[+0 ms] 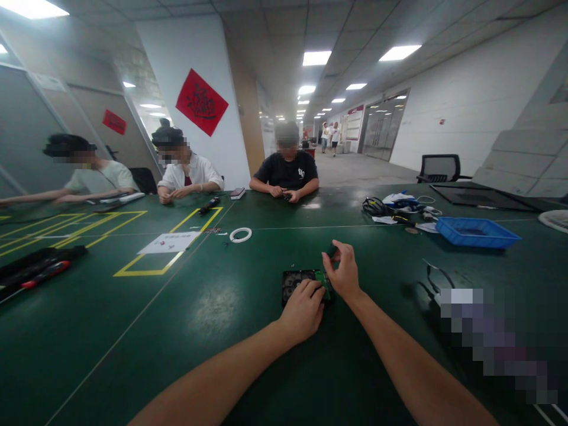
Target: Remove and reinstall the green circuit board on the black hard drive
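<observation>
A hard drive (293,279) lies flat on the dark green table in front of me, with a bright green circuit board (320,276) on its right part. My left hand (303,309) rests over the drive's near right side, its fingers bent down onto it and covering part of it. Just right of the drive, my right hand (344,269) is raised a little, its fingers closed around a short dark cylindrical handle (331,251). The handle's lower end is hidden by the hand, so its tip cannot be made out.
A blue tray (477,232) stands at right, beside tangled cables (377,207). A white ring (240,235), a paper sheet (168,242) and red-black screwdrivers (47,274) lie leftward. Three people sit across the table. A pixelated object (492,340) is at near right.
</observation>
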A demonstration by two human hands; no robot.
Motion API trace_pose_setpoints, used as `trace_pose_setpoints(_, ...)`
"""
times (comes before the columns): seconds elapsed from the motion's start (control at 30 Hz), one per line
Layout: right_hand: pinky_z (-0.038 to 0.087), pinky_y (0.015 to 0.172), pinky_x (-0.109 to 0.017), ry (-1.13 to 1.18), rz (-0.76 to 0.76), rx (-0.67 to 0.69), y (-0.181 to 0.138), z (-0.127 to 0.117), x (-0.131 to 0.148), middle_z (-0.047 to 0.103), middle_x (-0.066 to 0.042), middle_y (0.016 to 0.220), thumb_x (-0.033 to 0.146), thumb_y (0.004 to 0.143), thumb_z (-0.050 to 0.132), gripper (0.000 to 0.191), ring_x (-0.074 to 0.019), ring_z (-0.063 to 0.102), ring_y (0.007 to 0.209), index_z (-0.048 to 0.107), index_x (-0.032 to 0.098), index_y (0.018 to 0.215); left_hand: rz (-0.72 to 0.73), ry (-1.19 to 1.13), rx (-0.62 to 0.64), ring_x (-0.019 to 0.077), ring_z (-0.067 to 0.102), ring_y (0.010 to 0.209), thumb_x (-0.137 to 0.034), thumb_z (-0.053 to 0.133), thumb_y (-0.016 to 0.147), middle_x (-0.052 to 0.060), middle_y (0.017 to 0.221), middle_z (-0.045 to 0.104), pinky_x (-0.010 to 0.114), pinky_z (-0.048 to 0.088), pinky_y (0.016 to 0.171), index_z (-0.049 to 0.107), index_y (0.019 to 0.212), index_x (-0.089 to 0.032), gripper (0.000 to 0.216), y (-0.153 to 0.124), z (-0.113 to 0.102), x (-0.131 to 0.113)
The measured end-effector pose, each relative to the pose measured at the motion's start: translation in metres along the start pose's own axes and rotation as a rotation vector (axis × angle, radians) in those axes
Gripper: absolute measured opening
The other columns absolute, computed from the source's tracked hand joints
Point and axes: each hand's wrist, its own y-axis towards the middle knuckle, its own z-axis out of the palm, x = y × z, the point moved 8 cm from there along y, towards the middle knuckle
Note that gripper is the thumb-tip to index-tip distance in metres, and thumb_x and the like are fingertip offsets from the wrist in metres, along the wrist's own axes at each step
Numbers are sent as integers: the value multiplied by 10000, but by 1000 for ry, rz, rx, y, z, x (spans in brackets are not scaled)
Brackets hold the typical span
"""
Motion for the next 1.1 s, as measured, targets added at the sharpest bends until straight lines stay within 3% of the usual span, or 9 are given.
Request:
trace_pose_setpoints(0.07, 625, 698, -421, 0, 3, 5, 0, 0, 1, 547, -136, 1176, 376, 934, 597, 503, -215, 627, 809, 426, 250, 1390, 3, 4, 4, 293, 509, 1220, -160, 548, 882, 139, 1269, 575, 492, 477, 1049, 547, 1289, -159, 407, 0, 1, 0)
trace_pose_setpoints(0.23, 603, 861, -456, 87, -2, 61, -4, 6, 5, 594, -153, 1241, 317, 978, 505, 484, -241, 689, 949, 354, 227, 1428, 8, 17, 1, 300, 502, 1231, -168, 545, 887, 143, 1277, 574, 505, 473, 1048, 538, 1310, -159, 424, 0, 2, 1)
trace_pose_setpoints(0.47, 614, 729, -432, -53, -22, 11, -5, 3, 6, 618, -117, 1087, 391, 932, 612, 491, -222, 661, 787, 442, 220, 1360, -9, 17, 12, 304, 505, 1215, -169, 535, 887, 132, 1273, 578, 510, 479, 1032, 535, 1312, -171, 425, 0, 6, 2)
trace_pose_setpoints(0.73, 617, 866, -456, 107, -70, -39, -7, 6, 3, 533, -201, 1350, 277, 981, 538, 528, -249, 681, 1052, 321, 183, 1453, -8, 7, 4, 298, 499, 1223, -162, 545, 884, 132, 1280, 569, 494, 465, 1055, 534, 1309, -172, 425, -1, 5, 2)
trace_pose_setpoints(0.97, 632, 772, -435, -12, -110, -55, -2, -3, 5, 562, -145, 1195, 289, 934, 621, 490, -230, 653, 918, 439, 213, 1383, -4, 20, 4, 294, 497, 1227, -163, 541, 889, 137, 1285, 565, 488, 457, 1067, 532, 1316, -159, 427, -1, 4, 2)
trace_pose_setpoints(1.1, 627, 802, -442, 3, -133, -61, 1, -7, 6, 540, -163, 1243, 234, 926, 604, 495, -241, 647, 983, 417, 197, 1382, 3, 23, 4, 297, 498, 1225, -161, 531, 893, 136, 1290, 562, 495, 453, 1070, 530, 1318, -159, 425, -2, 4, 2)
